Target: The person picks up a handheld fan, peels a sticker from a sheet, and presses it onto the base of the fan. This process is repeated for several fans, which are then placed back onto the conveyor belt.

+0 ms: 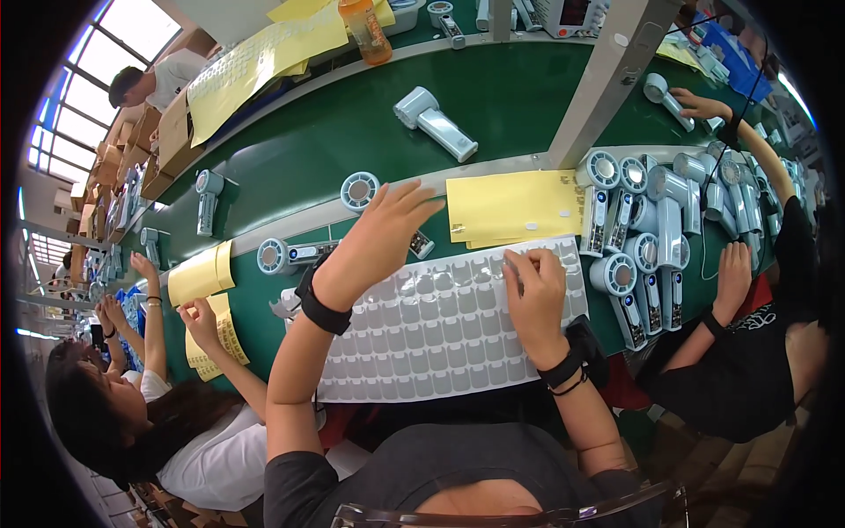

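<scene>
We saw the sheet point(422, 339) lying flat close to the body, probably for easy reach. The right hand point(539, 290) curled over it; whether it pinched anything, we couldn't tell. The left hand point(383, 233), loosely open, seemingly empty, partly hid a fan point(359, 189).

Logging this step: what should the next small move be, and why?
Likely lower the left hand to the handheld fan it partly hides: that hand looks open and empty, while the right hand is at the grey-patched sheet.
</scene>
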The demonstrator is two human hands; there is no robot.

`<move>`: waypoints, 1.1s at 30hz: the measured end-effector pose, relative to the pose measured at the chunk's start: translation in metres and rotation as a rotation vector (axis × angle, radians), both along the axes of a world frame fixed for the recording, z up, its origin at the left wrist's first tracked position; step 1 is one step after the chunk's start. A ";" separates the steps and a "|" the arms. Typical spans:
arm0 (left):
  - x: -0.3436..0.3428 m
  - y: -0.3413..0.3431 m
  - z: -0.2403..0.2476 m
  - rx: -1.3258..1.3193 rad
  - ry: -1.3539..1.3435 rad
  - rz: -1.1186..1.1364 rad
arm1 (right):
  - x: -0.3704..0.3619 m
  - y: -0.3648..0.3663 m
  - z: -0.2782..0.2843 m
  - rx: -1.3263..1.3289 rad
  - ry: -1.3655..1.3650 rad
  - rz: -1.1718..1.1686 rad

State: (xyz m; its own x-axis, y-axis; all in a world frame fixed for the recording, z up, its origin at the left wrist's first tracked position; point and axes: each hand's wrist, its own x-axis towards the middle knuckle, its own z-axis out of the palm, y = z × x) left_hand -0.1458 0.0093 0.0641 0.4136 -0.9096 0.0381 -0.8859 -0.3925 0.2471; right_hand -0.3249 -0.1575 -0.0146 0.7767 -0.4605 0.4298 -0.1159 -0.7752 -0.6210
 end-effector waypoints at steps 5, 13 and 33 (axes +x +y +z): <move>-0.002 0.019 -0.024 0.053 -0.117 -0.058 | 0.007 0.000 0.005 -0.003 -0.006 0.026; -0.007 0.006 -0.010 -0.550 0.105 0.249 | 0.003 -0.012 0.013 0.631 -0.118 0.096; -0.084 -0.019 -0.014 -0.849 0.248 0.073 | 0.012 -0.002 0.101 1.105 -0.086 0.332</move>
